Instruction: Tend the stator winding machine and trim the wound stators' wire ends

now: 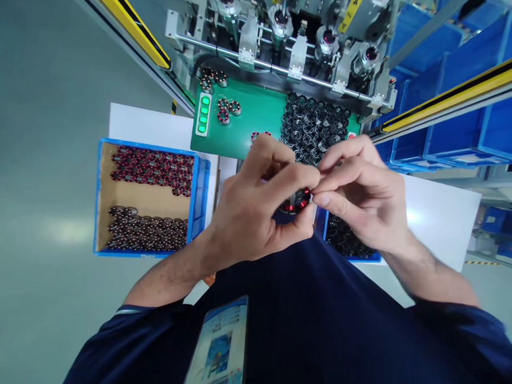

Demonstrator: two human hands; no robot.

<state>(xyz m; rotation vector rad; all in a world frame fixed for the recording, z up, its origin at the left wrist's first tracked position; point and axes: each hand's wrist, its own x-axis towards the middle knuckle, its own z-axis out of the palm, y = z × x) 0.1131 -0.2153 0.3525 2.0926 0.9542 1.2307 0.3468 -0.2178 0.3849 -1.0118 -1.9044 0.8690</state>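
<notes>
Green worktop: black stator cores crowd three o'clock, wound stators huddle towards ten, lit panel at nine!

The green board is leaving passage across its middle; black cores are crowding its right, a metal rail is barring the far side, and the left hand is blocking the near edge.

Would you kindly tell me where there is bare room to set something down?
On the green mat, between wound cores and black cores; in the left box, between red rows and brown rows; on the white table beyond the right forearm. Crowded: the mat's right end, around the left hand and right hand.
</notes>
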